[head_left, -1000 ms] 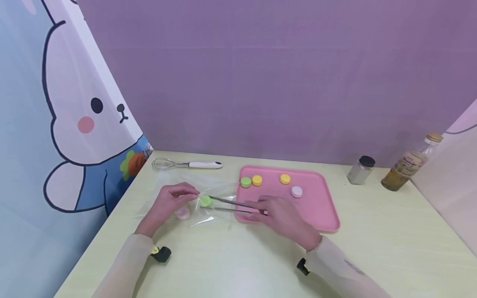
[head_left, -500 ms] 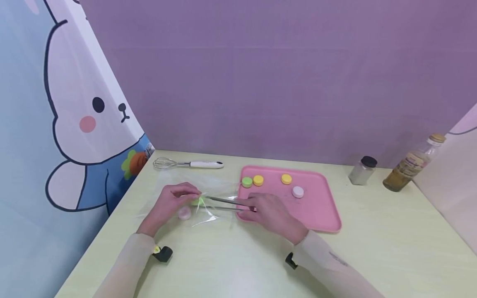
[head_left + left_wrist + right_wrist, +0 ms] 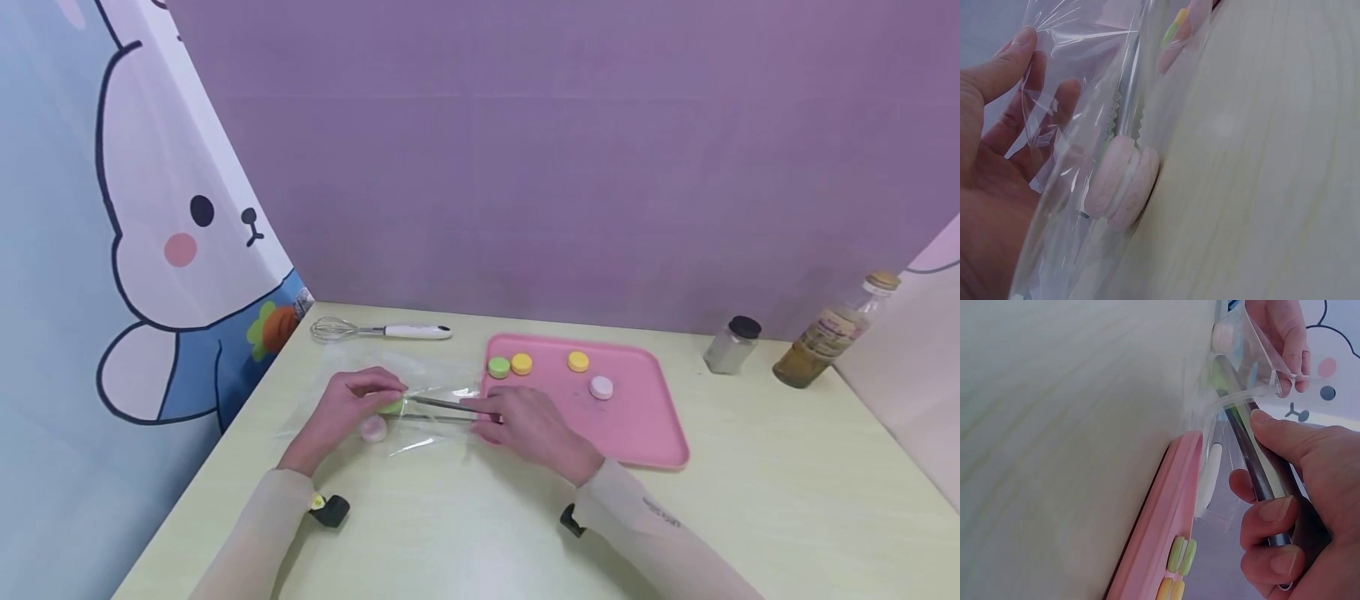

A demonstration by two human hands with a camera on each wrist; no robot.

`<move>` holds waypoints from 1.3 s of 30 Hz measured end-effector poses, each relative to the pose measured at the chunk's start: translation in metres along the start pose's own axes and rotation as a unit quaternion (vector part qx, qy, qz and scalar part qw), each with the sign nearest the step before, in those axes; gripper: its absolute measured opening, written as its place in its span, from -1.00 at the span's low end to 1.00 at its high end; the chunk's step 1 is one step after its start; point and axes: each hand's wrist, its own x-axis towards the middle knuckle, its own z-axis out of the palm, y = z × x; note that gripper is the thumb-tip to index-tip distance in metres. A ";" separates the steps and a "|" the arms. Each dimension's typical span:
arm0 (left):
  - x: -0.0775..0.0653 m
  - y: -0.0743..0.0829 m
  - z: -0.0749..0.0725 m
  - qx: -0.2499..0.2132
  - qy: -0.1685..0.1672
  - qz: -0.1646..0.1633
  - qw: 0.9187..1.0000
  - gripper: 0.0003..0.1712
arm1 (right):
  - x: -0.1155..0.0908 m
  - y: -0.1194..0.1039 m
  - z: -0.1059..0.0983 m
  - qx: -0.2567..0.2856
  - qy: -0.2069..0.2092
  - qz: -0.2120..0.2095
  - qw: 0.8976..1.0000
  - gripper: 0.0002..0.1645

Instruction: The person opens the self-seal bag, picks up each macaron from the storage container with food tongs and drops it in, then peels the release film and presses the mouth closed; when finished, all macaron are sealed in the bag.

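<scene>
Right grip [image 3: 528,425]: fingers and thumb wrapped round the metal tongs [image 3: 1254,450], whose arms reach through the mouth of the clear bag [image 3: 1094,37]. Left grip [image 3: 348,412]: thumb and fingertips pinching the bag's film, holding it raised off the worktop [image 3: 465,533].

The green macaron [image 3: 392,407] lies inside the bag at the tongs' tips; whether the tips press on it cannot be told through film and fingers. A pink macaron [image 3: 1122,181] is in the bag too, just beside the tips.

Handling assessment: the green macaron is judged light, its shell liable to dent or crack if real; real or imitation is not established. Advised hold: gentle, even pressure on opposite sides, the toothed tips not digging in. The film appears thin, limp and slippery, apt to snag on those teeth; best pinched near the mouth. The tongs look stiff and smooth, best held mid-arm.

Beyond the bag: pink tray [image 3: 637,425], carrying a second green macaron [image 3: 498,367], two yellow macarons [image 3: 577,361] and a pale macaron [image 3: 602,387]. Behind the bag lies a whisk [image 3: 416,332].
</scene>
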 end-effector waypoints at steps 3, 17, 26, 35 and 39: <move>0.000 0.001 0.000 0.005 -0.002 -0.001 1.000 -0.78 | 0.001 0.000 0.002 0.003 0.003 0.000 1.000 -0.55; 0.000 0.003 0.003 -0.010 -0.005 0.009 1.000 -0.82 | -0.008 0.001 -0.003 0.007 -0.002 0.022 1.000 -0.54; 0.000 0.000 0.002 -0.010 -0.004 0.001 1.000 -0.79 | -0.024 0.004 -0.013 0.004 0.005 0.054 0.999 -0.51; -0.002 -0.001 0.003 0.003 0.005 -0.006 1.000 -0.78 | -0.050 0.014 -0.025 -0.005 0.012 0.083 0.996 -0.51; -0.001 0.000 0.003 -0.006 0.005 -0.008 1.000 -0.81 | -0.065 0.022 -0.031 -0.010 0.026 0.085 0.996 -0.52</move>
